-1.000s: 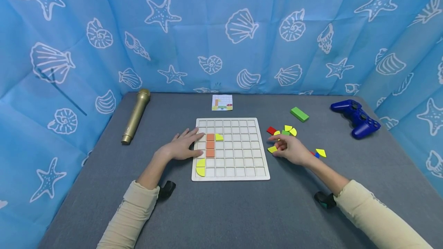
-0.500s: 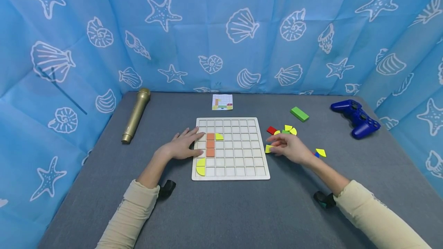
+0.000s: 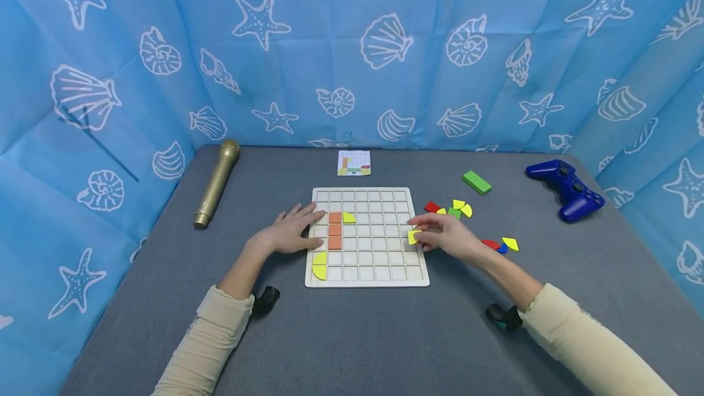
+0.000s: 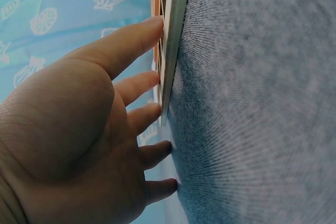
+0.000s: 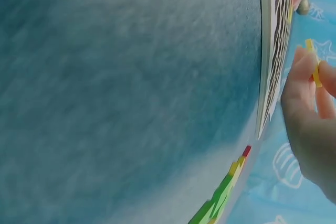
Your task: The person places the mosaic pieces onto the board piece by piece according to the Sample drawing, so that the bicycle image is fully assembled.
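Note:
A white grid board (image 3: pixel 379 261) lies on the grey table. My left hand (image 3: pixel 289 232) rests on its left edge; in the left wrist view the thumb and fingers are nearly straight, fingertips at the rim. Over the board's right edge, my right hand (image 3: pixel 444 234) pinches a yellow tile (image 3: pixel 414 237) between thumb and finger, and the right wrist view shows that tile (image 5: pixel 314 66) edge-on. Set in the grid are orange squares (image 3: pixel 335 230), a yellow quarter-round tile (image 3: pixel 349 218) beside them, and yellow tiles (image 3: pixel 319 266) at the lower left.
Right of the board lie loose red, green and yellow tiles (image 3: pixel 454 213), plus a small group with a yellow tile (image 3: pixel 510 243). Behind the board is a pattern card (image 3: pixel 354 163). A green block (image 3: pixel 476 182), a blue game controller (image 3: pixel 565 190) and a gold microphone (image 3: pixel 217 185) stand farther out.
My right hand has picked up the yellow tile from beside the board and moved left with it, over the board's right edge. The left hand has stayed in place.

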The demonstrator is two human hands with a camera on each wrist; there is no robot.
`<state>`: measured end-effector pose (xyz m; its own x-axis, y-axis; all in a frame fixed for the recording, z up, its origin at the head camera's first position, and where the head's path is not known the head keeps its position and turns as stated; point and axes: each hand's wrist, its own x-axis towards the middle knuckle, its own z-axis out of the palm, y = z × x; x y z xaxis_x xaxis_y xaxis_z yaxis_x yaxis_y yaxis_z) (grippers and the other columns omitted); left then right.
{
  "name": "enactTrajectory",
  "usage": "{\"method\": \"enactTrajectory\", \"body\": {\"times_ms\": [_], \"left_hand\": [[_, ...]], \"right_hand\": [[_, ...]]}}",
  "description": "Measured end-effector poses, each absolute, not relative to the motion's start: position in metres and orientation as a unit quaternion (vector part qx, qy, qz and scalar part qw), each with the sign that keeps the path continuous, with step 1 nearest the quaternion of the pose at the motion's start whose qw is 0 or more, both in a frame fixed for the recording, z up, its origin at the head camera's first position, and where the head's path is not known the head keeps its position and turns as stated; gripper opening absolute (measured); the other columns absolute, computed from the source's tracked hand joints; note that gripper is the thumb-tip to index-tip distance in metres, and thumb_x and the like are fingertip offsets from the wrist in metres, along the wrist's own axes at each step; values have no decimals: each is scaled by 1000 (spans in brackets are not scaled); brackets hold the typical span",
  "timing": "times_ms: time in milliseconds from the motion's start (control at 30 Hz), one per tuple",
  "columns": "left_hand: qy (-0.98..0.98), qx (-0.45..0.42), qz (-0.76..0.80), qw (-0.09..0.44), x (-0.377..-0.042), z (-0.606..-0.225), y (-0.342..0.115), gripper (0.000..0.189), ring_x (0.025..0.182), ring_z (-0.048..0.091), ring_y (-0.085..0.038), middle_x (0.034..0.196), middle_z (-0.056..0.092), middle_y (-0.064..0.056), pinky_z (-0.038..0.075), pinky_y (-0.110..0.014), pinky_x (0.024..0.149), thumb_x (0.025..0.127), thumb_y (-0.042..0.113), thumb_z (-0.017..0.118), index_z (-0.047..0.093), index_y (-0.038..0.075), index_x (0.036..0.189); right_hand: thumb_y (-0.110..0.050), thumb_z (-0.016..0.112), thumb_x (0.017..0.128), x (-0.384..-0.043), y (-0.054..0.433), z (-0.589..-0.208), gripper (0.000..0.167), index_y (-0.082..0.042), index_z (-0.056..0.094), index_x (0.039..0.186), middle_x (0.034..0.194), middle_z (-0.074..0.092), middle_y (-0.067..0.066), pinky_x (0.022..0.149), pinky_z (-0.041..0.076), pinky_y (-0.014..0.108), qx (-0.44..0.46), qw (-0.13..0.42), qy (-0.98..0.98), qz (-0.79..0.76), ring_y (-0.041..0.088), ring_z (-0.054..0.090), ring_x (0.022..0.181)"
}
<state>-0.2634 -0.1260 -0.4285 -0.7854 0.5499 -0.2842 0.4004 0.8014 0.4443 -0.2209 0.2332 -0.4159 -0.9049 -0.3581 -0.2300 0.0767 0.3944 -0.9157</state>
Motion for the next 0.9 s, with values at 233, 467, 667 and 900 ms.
{"method": "enactTrajectory", "body": {"times_ms": [233, 467, 667, 900], "left_hand": [[926, 257, 185, 204, -264, -428, -126, 70, 142, 3, -39, 158, 9, -13, 3, -61, 109, 96, 41, 55, 25, 13, 153], [927, 258, 182, 202, -265, -429, -126, 70, 142, 3, -38, 158, 9, -12, 3, -60, 109, 96, 42, 55, 25, 14, 153], [928, 256, 179, 203, -265, -430, -126, 71, 142, 3, -38, 158, 10, -12, 4, -60, 109, 95, 42, 55, 25, 14, 153], [930, 248, 178, 203, -265, -430, -125, 71, 142, 3, -38, 158, 10, -12, 4, -59, 109, 95, 41, 56, 25, 14, 153]], "right_hand": [[-6, 61, 93, -223, 215, -419, 38, 7, 52, 128, 100, 56, 16, 74, 55, 32, -123, 205, 798, -553, 25, 61, 79], [-4, 62, 92, -226, 193, -420, 36, 6, 56, 126, 102, 64, 14, 74, 55, 33, -177, 210, 805, -526, 28, 64, 84], [0, 66, 88, -226, 170, -420, 35, 5, 58, 122, 91, 65, 9, 69, 55, 31, -218, 221, 809, -500, 23, 63, 79], [-4, 71, 85, -227, 145, -419, 34, 1, 62, 118, 87, 66, 3, 67, 52, 26, -250, 202, 834, -449, 15, 61, 78]]}}
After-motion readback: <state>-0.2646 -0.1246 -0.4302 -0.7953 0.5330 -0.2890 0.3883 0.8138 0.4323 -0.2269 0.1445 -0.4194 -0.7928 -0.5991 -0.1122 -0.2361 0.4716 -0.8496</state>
